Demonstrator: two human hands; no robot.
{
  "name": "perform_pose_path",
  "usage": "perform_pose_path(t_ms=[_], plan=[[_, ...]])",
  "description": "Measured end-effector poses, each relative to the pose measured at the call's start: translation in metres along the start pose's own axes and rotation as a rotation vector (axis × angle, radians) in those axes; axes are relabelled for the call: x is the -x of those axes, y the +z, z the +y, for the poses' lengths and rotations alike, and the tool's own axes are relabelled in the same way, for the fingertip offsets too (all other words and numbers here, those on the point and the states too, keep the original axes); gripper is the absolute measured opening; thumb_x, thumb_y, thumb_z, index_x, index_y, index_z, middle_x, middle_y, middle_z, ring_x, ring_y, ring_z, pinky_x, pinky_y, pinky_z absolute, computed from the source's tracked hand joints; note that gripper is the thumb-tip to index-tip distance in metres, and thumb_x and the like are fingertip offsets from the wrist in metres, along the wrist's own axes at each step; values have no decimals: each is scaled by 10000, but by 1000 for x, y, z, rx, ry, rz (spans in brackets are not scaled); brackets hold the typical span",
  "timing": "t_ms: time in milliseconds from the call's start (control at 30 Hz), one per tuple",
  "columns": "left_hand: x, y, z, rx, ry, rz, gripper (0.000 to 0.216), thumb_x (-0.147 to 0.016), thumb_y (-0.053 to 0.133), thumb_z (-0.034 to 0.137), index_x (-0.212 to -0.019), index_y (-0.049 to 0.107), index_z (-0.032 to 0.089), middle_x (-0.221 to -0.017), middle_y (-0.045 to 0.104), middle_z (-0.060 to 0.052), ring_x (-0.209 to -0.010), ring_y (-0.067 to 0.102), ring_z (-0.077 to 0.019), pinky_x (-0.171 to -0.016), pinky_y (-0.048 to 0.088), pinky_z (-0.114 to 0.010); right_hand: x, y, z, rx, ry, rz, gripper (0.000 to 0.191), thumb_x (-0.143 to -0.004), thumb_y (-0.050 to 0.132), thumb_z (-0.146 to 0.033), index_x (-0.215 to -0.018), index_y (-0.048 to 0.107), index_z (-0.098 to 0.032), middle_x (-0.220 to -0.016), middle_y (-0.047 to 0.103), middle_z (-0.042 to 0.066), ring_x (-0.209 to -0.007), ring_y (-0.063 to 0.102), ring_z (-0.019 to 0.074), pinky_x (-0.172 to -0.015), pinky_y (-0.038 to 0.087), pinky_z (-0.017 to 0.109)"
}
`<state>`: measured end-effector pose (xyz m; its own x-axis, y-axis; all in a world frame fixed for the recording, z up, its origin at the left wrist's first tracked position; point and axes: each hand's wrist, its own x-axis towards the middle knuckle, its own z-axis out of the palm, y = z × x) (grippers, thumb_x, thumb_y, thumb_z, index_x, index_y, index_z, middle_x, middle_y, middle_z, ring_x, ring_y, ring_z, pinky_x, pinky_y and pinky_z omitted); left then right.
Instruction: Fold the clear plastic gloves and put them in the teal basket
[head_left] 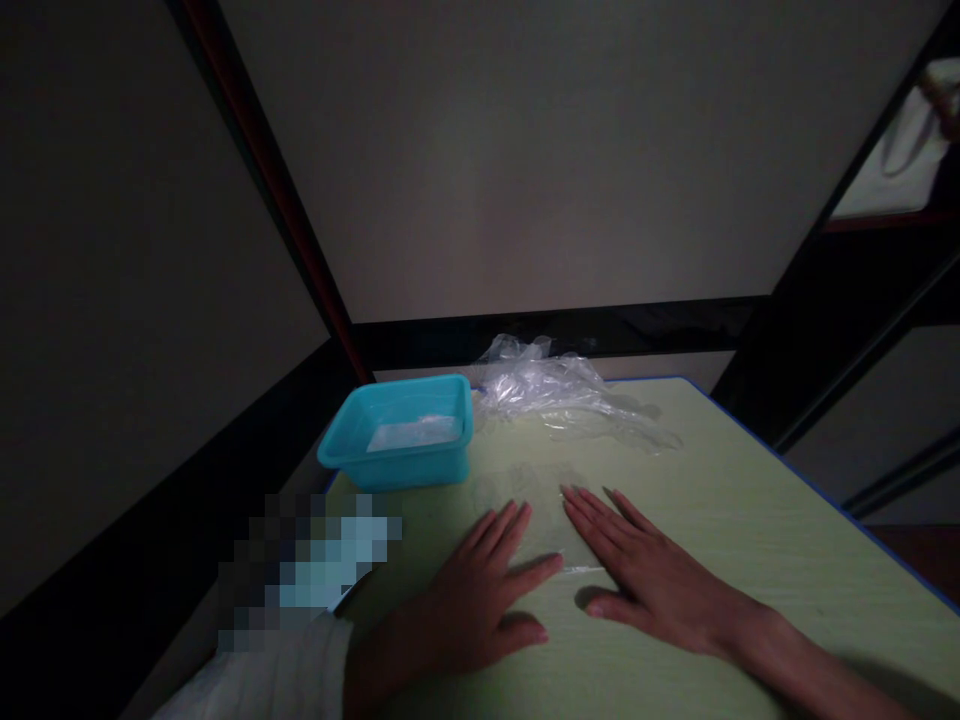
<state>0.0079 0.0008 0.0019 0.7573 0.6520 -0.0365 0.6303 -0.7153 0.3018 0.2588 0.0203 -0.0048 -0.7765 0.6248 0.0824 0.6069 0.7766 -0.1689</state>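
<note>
My left hand (480, 585) lies flat on the pale green table (750, 540), fingers stretched forward and thumb out to the right. My right hand (645, 570) lies flat beside it, fingers spread and pointing up-left. Both press on a flat clear plastic sheet or bag (536, 500) that is hard to make out against the table. Neither hand grips anything.
A turquoise plastic tub (401, 432) with something white inside stands at the table's far left corner. Crumpled clear plastic bags (559, 392) lie at the far edge. Dark shelving frames stand on both sides. A blurred patch sits at the lower left.
</note>
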Motion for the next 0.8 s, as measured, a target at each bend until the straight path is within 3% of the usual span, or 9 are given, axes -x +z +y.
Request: perform_pose_path(t_ms=[133, 300, 433, 533, 667, 800], plan=[[-1, 2, -2, 1, 14, -5, 676, -846, 570, 445, -1416, 218, 352, -1514, -114, -46, -1374, 31, -359, -1090, 137, -539, -4, 0, -14, -65, -74, 7, 886, -844, 399, -614, -1432, -68, -144, -1490, 76, 155, -1362, 111, 295, -1090, 175, 535], [-1, 6, -4, -7, 29, 4, 685, -854, 538, 485, -1424, 184, 352, -1503, -162, -48, -1371, 10, -371, -1087, 134, -551, -3, 4, -17, -137, -77, -38, 849, -850, 411, -594, -1437, -28, -166, -1486, 114, 144, -1360, 129, 289, -1095, 154, 536], [0, 6, -3, -12, 22, 14, 652, -853, 542, 478, -1413, 251, 315, -1515, -103, -71, -1371, -2, -366, -1086, 132, -552, 4, 2, -10, -142, -30, -94, 852, -844, 417, -601, -1437, -23, -175, -1490, 102, 136, -1359, 112, 303, -1084, 137, 567], [0, 5, -2, -8, -2, -9, 723, -837, 562, 473, -1429, 218, 239, -1518, -8, -123, -1376, -11, -343, -1091, 124, -546, 7, -4, -3, -133, -8, -149, 852, -842, 408, -611, -1438, -22, -181, -1488, 109, 145, -1355, 123, 312, -1072, 137, 588], [-1, 5, -3, 24, -66, 22, 789, -839, 560, 409, -1443, 126, 145, -1513, 84, -145, -1390, 41, -272, -1114, 152, -477, 8, -11, 7, -123, -29, -95, 841, -843, 422, -598, -1443, -8, -196, -1483, 155, 146, -1344, 175, 319, -1064, 103, 609], [-1, 2, -5, 36, -95, 59, 721, -862, 527, 363, -1437, 151, 141, -1514, 94, -134, -1391, 56, -250, -1117, 156, -467, 4, -12, 10, -77, -2, -2, 810, -865, 412, -566, -1447, -2, -186, -1486, 142, 150, -1344, 181, 319, -1065, 108, 603]])
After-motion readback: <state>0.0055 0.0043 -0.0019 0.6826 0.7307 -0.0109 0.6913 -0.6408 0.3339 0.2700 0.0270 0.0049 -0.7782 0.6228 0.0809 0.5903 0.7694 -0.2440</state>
